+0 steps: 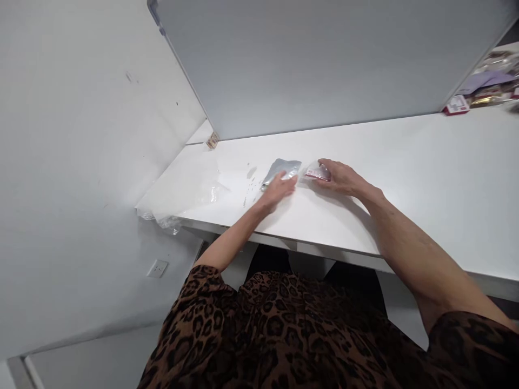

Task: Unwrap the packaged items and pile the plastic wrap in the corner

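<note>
On the white table lies a flat silver pouch (279,167). My left hand (279,190) rests at its near edge, fingers loosely stretched out and slightly blurred; they touch or overlap the pouch without visibly gripping it. Just to the right, my right hand (338,177) holds a small clear plastic packet (318,172) with a red and white item inside, thumb on the near side and fingers on the far side. The packet's clear end points toward the pouch, with a narrow gap between them.
A large clear plastic bag (184,186) spreads over the table's left end and hangs off its edge. A grey panel (324,65) stands along the back of the white table (425,178). A small red and white box (457,105) and bagged goods (492,81) sit at far right.
</note>
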The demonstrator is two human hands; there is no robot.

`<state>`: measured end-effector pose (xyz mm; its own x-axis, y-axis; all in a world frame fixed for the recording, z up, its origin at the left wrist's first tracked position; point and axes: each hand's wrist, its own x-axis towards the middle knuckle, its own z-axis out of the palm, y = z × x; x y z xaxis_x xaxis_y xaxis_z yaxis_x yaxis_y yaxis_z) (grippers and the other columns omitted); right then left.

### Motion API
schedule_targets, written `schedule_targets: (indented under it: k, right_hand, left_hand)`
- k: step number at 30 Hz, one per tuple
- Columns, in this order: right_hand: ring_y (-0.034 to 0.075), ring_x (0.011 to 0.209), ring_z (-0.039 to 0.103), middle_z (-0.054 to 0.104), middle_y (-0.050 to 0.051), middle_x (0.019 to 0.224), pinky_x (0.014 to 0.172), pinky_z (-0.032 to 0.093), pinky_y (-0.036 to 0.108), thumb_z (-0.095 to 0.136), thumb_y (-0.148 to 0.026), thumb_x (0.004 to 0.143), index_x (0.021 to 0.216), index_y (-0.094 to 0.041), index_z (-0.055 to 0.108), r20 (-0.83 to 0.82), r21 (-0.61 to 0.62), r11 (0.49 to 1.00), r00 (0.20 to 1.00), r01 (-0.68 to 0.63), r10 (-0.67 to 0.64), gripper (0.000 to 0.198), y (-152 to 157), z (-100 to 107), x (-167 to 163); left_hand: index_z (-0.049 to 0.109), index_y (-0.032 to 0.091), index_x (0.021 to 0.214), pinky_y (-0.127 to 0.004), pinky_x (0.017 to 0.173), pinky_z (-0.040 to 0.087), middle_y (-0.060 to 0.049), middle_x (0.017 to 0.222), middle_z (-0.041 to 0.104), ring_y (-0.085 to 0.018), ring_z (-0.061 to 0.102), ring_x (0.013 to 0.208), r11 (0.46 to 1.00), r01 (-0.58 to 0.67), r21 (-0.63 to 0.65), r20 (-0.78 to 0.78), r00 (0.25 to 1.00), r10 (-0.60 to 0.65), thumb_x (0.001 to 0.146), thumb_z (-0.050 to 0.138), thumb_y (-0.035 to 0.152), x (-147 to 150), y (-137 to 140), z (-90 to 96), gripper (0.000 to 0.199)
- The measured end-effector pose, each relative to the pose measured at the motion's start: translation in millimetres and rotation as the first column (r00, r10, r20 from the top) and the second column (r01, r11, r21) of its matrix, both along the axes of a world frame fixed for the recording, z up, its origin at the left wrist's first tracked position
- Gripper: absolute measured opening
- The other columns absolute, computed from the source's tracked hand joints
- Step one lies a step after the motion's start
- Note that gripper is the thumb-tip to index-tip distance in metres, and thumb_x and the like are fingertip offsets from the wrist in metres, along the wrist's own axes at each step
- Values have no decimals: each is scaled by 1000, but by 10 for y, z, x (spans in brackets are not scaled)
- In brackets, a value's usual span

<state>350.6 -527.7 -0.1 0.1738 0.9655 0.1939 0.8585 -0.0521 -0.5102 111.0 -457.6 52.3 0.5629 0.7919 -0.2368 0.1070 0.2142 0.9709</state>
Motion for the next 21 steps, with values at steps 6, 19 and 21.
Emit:
schedule_targets:
  k: [6,19,21]
  right_hand:
    - [44,135,55,64,20,141,115,44,65,72,-62,79,150,-19,55,-170,256,967,984,-14,59,84,0,58,3]
    - [13,65,55,59,1,75,53,50,26,96,-54,65,79,-20,65,-964,64,944,266,324,-26,48,-68,346,166]
    - [10,60,50,55,-1,68,52,49,25,100,-51,59,73,-19,63,-970,99,953,243,287,28,51,-89,366,121]
  left_hand:
    - [64,15,79,-33,106,54,2,68,61,-8,58,62,877,-8,-481,304,937,175,101,63,15,1009,-131,-115,23]
    - [76,17,117,-39,120,53,-8,121,82,-21,73,128,845,54,-533,496,829,259,100,64,13,1051,128,-217,21]
    - [76,15,117,-39,120,53,-9,118,83,-22,73,127,826,57,-560,475,840,264,100,64,14,1067,114,-195,21]
